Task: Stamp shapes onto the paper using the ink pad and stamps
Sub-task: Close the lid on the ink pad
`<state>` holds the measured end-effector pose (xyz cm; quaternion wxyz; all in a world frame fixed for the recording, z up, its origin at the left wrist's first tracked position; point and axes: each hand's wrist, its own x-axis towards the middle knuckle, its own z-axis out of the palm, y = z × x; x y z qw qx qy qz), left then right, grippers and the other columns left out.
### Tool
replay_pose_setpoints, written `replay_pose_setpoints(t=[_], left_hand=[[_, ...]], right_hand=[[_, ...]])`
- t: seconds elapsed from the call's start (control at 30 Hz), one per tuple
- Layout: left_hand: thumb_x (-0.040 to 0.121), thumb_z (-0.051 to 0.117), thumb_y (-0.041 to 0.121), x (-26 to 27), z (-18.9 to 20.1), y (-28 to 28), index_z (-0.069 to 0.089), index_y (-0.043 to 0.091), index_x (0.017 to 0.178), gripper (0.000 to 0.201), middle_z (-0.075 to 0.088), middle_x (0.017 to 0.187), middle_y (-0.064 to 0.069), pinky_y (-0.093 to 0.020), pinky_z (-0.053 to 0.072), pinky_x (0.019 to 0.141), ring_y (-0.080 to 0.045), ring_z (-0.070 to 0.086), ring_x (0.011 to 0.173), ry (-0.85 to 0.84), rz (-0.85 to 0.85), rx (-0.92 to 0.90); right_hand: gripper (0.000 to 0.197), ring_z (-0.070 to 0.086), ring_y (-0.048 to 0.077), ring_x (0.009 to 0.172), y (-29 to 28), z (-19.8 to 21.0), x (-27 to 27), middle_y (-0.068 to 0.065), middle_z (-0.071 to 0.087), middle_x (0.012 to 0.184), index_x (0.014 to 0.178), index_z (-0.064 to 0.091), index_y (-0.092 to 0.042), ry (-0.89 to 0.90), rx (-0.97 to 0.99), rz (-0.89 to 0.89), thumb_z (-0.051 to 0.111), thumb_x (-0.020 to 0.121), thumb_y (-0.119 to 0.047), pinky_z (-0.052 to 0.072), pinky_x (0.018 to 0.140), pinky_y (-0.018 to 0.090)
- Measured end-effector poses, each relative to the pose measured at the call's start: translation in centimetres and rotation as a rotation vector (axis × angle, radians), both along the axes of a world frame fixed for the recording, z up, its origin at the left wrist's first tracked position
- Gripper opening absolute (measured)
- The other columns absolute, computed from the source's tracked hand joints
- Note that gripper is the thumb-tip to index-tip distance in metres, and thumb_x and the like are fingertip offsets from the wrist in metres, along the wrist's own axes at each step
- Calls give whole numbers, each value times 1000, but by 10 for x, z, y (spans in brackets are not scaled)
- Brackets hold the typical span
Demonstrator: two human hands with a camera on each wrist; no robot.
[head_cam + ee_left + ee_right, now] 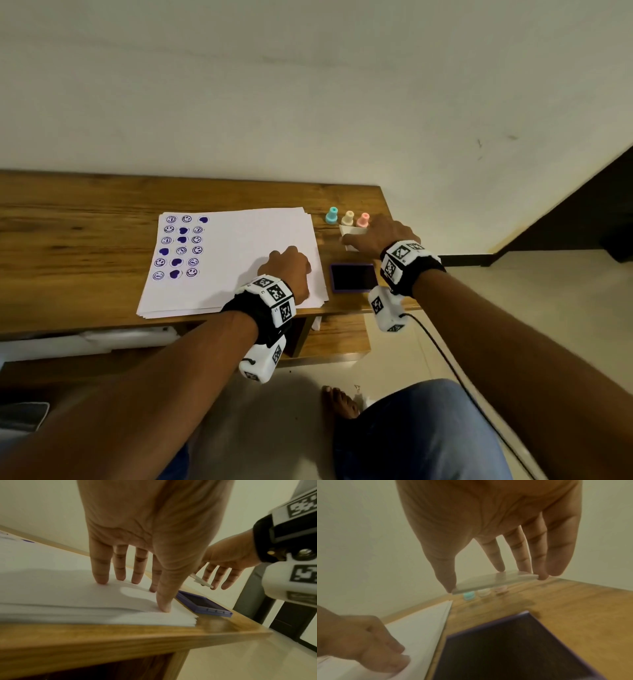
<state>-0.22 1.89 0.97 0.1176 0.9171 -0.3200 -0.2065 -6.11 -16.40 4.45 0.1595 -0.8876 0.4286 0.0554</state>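
A stack of white paper lies on the wooden table, with rows of purple smiley and heart prints down its left side. My left hand presses straight fingertips onto the sheet's near right corner. Right of the paper sits the open purple ink pad, dark inside. Behind it stand a teal stamp, a cream stamp and a pink stamp. My right hand pinches a clear flat lid by its edges, just above the table in front of the stamps.
The table's right edge runs close past the stamps and ink pad. A plain wall rises right behind the table. A lower shelf sits under the near edge. A black cable hangs from my right wrist.
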Motion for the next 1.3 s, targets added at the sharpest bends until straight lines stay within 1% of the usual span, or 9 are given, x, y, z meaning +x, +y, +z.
replay_pose_setpoints(t=[0.13, 0.23, 0.3, 0.43, 0.63, 0.73, 0.9, 1.07, 1.3], left_hand=[[84, 69, 35, -5, -10, 10, 53, 26, 134, 53, 49, 136, 0, -36, 47, 97, -24, 49, 124, -51, -37, -27], [84, 67, 40, -4, -10, 16, 54, 27, 134, 54, 49, 137, 0, -36, 45, 99, -23, 46, 127, -64, -47, -46], [84, 66, 40, -1, -7, 17, 56, 26, 133, 52, 51, 136, 0, -36, 45, 100, -23, 46, 126, -83, -40, -81], [89, 63, 35, 3, 4, 10, 60, 21, 128, 42, 57, 133, -1, -34, 44, 102, -21, 50, 123, -85, -30, -221], [92, 60, 23, -10, 6, -11, 68, 12, 118, 30, 67, 123, -5, -22, 40, 87, -20, 60, 114, 245, 102, -423], [91, 62, 20, -17, 1, -18, 70, 9, 114, 27, 69, 117, -7, -22, 40, 84, -21, 62, 110, 275, 155, -441], [87, 68, 20, -20, -6, -26, 67, 7, 118, 34, 69, 117, -8, -30, 49, 94, -22, 63, 106, 344, 250, -457], [87, 68, 20, -23, -7, -37, 66, 6, 119, 35, 70, 111, -8, -28, 47, 87, -23, 64, 104, 287, 257, -436], [86, 69, 22, -23, -17, -41, 64, 8, 122, 39, 70, 112, -9, -30, 50, 90, -24, 65, 103, 296, 284, -388]], right_hand=[[79, 62, 29, 106, 15, -11, -37, 4, 64, 122, 128, 53, -29, -105, 69, -76, 58, 65, -78, 51, 92, 45], [89, 55, 32, 119, 31, -30, -58, 7, 55, 134, 129, 51, -30, -156, 88, -89, 53, 59, -85, 49, 97, 50], [85, 49, 33, 124, 42, -41, -64, 9, 50, 137, 131, 49, -30, -160, 71, -91, 58, 65, -82, 47, 98, 48], [81, 46, 34, 124, 58, -53, -65, 8, 49, 135, 134, 47, -30, -179, 14, -82, 56, 70, -80, 46, 90, 45], [84, 45, 32, 126, 68, -54, -59, 7, 49, 136, 134, 48, -30, -217, -64, -62, 50, 70, -85, 48, 87, 45], [84, 45, 32, 126, 68, -56, -63, 7, 50, 135, 135, 49, -29, -206, -57, -60, 51, 71, -84, 48, 85, 44], [82, 45, 28, 124, 62, -55, -72, 5, 49, 133, 137, 49, -28, -218, -18, -43, 58, 73, -79, 48, 85, 40], [80, 44, 29, 123, 60, -57, -74, 7, 48, 133, 139, 47, -25, -241, -3, -36, 60, 76, -74, 48, 89, 40], [81, 43, 29, 124, 59, -58, -72, 7, 47, 132, 139, 47, -25, -241, 16, -35, 64, 74, -72, 48, 88, 41]])
